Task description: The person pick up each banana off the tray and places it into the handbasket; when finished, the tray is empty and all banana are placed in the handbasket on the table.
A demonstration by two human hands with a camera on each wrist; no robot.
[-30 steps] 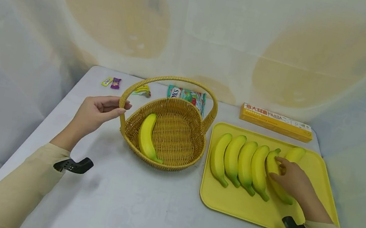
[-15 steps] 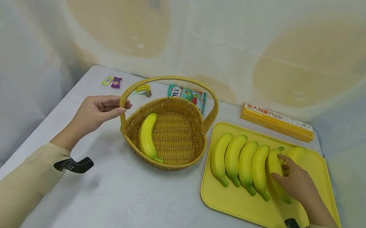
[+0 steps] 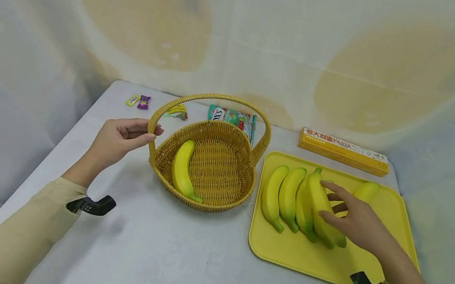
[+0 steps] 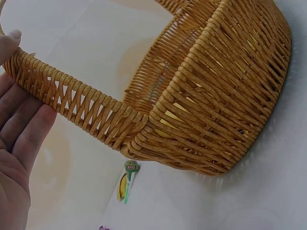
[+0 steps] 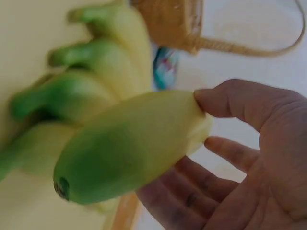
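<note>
Right hand (image 3: 352, 219): pinching a banana (image 3: 323, 210) mid-body, lifted over the yellow tray (image 3: 323, 267).
Handling: light, smooth (probably slippery), so grip the thick middle.
Left hand (image 3: 119, 140): fingers curled round the basket handle (image 3: 156, 119).

The basket (image 3: 206, 168) is golden-tan wicker, its weave showing as tight ribbed strands, and the banana in the basket (image 3: 182, 169) is bright yellow fading to green at the tip. The tray (image 3: 323, 267) is plain yellow. The bananas on the tray (image 3: 286, 195) are yellow with green ends, as is the held banana (image 3: 323, 210). The pasta box (image 3: 342, 152) is orange-yellow with a white top and red lettering. The snack packet (image 3: 233, 118) is green, red and white. The small candies (image 3: 138, 100) are yellow and purple. The bench (image 3: 175, 252) is pale grey-white. Both sleeves (image 3: 19, 238) are beige.
</note>
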